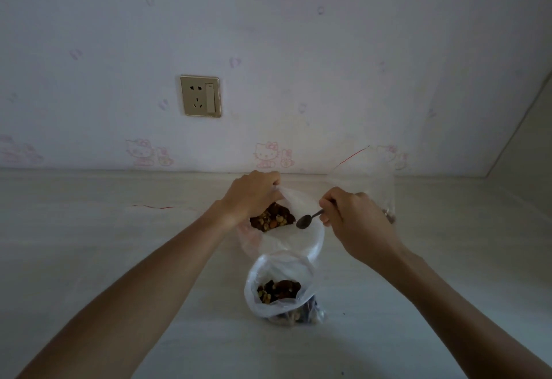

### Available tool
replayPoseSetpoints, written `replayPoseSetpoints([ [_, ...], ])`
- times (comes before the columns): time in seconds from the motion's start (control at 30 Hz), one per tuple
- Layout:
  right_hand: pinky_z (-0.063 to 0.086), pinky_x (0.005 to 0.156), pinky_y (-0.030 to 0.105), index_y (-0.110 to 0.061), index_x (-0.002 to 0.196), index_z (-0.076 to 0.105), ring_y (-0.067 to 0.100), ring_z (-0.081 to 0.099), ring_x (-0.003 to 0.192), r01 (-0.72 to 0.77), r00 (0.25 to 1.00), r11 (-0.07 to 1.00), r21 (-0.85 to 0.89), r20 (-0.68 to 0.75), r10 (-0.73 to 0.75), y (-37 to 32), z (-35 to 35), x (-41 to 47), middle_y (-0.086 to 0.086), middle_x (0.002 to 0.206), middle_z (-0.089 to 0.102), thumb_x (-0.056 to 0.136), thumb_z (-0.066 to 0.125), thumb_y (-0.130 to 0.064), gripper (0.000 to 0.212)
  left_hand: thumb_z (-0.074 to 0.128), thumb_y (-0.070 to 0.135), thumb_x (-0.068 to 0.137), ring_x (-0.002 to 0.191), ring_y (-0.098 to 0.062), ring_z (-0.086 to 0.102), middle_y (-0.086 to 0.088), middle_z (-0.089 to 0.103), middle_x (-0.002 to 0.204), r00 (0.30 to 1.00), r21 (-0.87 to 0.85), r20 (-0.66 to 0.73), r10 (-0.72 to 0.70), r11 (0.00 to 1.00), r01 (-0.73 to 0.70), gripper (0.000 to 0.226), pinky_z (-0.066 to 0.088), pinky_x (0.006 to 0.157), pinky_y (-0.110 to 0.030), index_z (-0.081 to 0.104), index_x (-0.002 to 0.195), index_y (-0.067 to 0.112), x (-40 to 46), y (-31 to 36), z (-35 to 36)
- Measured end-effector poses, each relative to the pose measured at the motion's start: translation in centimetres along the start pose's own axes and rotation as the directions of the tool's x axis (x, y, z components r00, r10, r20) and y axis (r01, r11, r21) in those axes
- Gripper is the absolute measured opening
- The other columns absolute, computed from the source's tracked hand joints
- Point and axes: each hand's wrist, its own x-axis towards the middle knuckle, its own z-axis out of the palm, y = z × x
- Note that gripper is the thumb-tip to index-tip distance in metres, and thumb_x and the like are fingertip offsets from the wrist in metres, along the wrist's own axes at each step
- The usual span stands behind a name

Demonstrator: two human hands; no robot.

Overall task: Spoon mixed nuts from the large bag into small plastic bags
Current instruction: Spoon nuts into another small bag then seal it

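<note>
Left hand (pixel 251 196) fingers pinch the rim of the large white plastic bag of mixed nuts (pixel 286 229), holding its mouth open for scooping. Right hand (pixel 349 214) fingers close round the small metal spoon (pixel 307 221), bowl apparently empty, just beside the nuts. Small translucent plastic bag (pixel 279 286), part-filled, stands open on the pale worktop (pixel 119 259) nearer than both hands, presumably to receive spoonfuls.

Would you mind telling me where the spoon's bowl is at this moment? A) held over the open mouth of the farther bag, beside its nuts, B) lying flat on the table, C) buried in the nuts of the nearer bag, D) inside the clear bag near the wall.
A: the right hand holds the spoon over the farther bag, its bowl just right of the nuts.
</note>
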Motion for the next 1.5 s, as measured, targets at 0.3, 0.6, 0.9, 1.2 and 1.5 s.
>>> replayPoseSetpoints([
  [0.3,0.055,0.063,0.049,-0.008,0.106,0.062,0.026,0.065,0.065,0.074,0.996,0.996,-0.046,-0.042,-0.076,-0.1,1.6,-0.3,0.008,0.082,0.071,0.11,0.039,-0.025,0.029,0.061,0.041,0.097,0.099,-0.016,0.064,0.005,0.067,0.111,0.992,-0.29,0.017,-0.125,0.949,0.125,0.024,0.056,0.084,-0.038,0.059,0.114,0.024,0.4,-1.3,0.9],
  [0.6,0.057,0.066,0.048,-0.008,0.103,0.061,0.028,0.071,0.075,0.099,0.992,0.995,0.02,-0.075,-0.098,0.3,2.4,-0.4,0.01,0.084,0.073,0.11,0.039,-0.023,0.028,0.065,0.047,0.092,0.065,-0.016,0.05,-0.001,0.051,0.071,0.931,-0.322,0.095,-0.353,0.874,0.365,0.041,0.037,0.057,-0.028,0.051,0.075,0.013,0.4,-2.2,1.0],
  [0.9,0.058,0.064,0.049,-0.005,0.097,0.063,0.026,0.072,0.072,0.088,0.989,0.983,0.158,-0.133,-0.067,1.0,3.6,-0.1,0.01,0.079,0.073,0.109,0.044,-0.019,0.026,0.06,0.044,0.098,0.092,-0.011,0.062,0.007,0.07,0.102,0.959,-0.402,-0.006,-0.284,0.879,0.258,0.031,0.042,0.068,-0.018,0.073,0.104,0.016,-0.6,-2.9,2.1],
  [1.2,0.047,0.054,0.011,-0.009,0.098,0.067,0.01,0.073,0.066,-0.186,0.977,0.779,0.598,0.028,0.212,2.3,5.4,1.4,0.001,0.085,0.077,0.107,0.051,-0.013,0.019,0.064,0.033,0.101,0.109,-0.009,0.064,0.009,0.071,0.114,0.961,-0.579,-0.108,-0.256,0.802,0.149,0.024,0.047,0.088,-0.019,0.071,0.121,0.021,-1.9,-3.1,2.8],
  [1.5,0.046,0.048,0.016,-0.012,0.099,0.07,0.019,0.071,0.059,-0.314,0.94,0.598,0.737,0.154,0.304,2.7,6.1,1.1,-0.001,0.087,0.08,0.106,0.055,-0.017,0.017,0.064,0.03,0.1,0.106,-0.006,0.065,0.014,0.071,0.109,0.964,-0.632,-0.111,-0.241,0.766,0.119,0.017,0.047,0.086,-0.017,0.071,0.115,0.025,-1.6,-2.7,3.4],
])
